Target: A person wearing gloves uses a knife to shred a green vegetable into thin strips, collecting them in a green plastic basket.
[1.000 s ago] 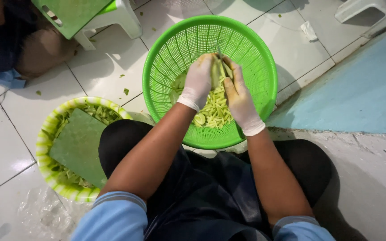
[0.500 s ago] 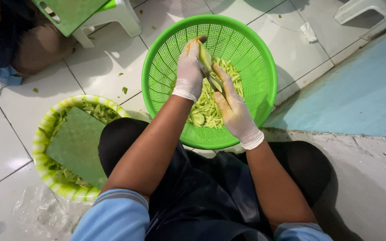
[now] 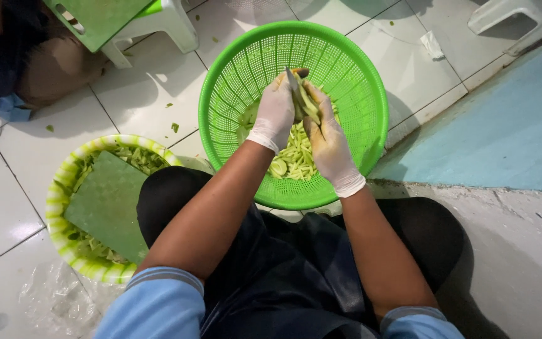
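Observation:
I sit over a round green mesh basket [image 3: 371, 81] on the tiled floor, and both my hands wear white gloves. My left hand [image 3: 274, 116] grips a pale green peeled fruit [image 3: 307, 103] above the basket's middle. My right hand [image 3: 329, 144] sits just beside it, closed on a knife whose thin blade [image 3: 292, 81] rises along the fruit. The handle is hidden in the glove. A heap of pale green slices [image 3: 293, 160] lies in the basket below my hands.
A yellow-green striped bowl [image 3: 54, 207] with green scraps and a flat green board [image 3: 105, 204] stands at my left knee. Another person [image 3: 51, 63] crouches at the upper left by a green-topped stool [image 3: 152, 25]. A blue mat [image 3: 503, 125] lies to the right, with crumpled clear plastic [image 3: 51, 295] at the lower left.
Both hands rose from the slice heap toward the basket's far side with the fruit. The right hand dropped away, then closed in beside the left again.

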